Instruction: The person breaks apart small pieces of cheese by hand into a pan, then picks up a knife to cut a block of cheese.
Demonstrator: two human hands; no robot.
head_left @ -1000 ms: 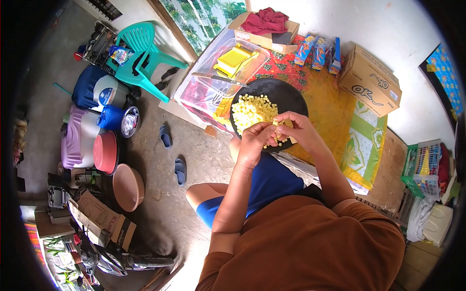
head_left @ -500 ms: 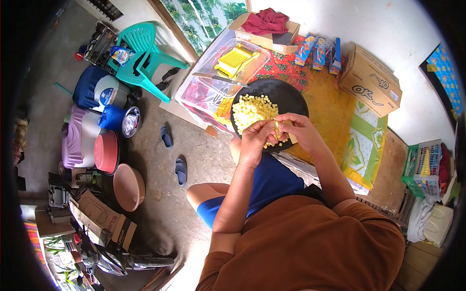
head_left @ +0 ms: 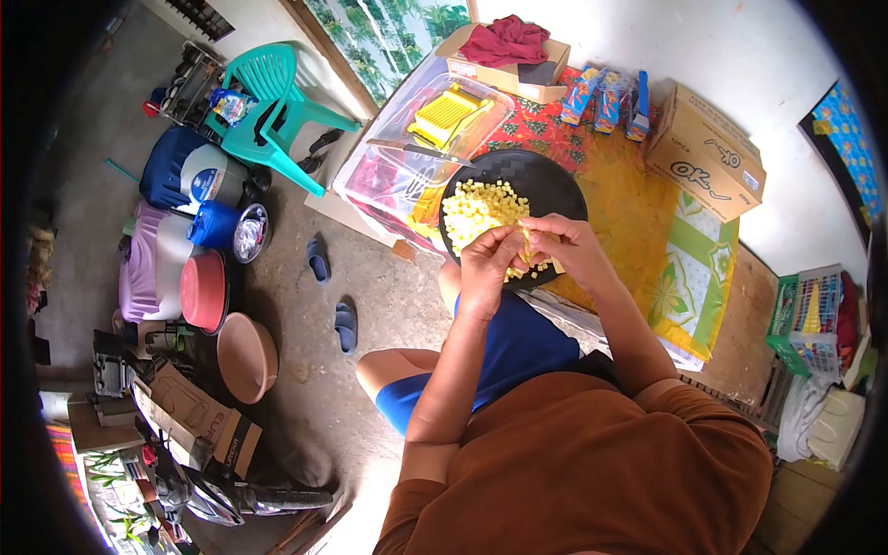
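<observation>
A round black tray (head_left: 555, 180) on the table holds a pile of small pale yellow cubes (head_left: 481, 211). Over its near edge, my left hand (head_left: 492, 262) and my right hand (head_left: 566, 245) meet with their fingers pinched together. Between them is a small yellowish piece (head_left: 526, 248), mostly covered by the fingers. A knife (head_left: 416, 150) lies across a clear plastic container (head_left: 499, 106), which has a yellow slicer (head_left: 450, 116) in it.
Behind the tray stand an open carton (head_left: 555, 69) with dark red cloth, blue boxes (head_left: 609, 100) and a large cardboard box (head_left: 708, 153). On the floor are slippers (head_left: 345, 326), basins (head_left: 247, 357) and a green chair (head_left: 268, 129).
My hands have shifted very slightly at the fingertips, still together over the tray's near edge. The rest looks the same.
</observation>
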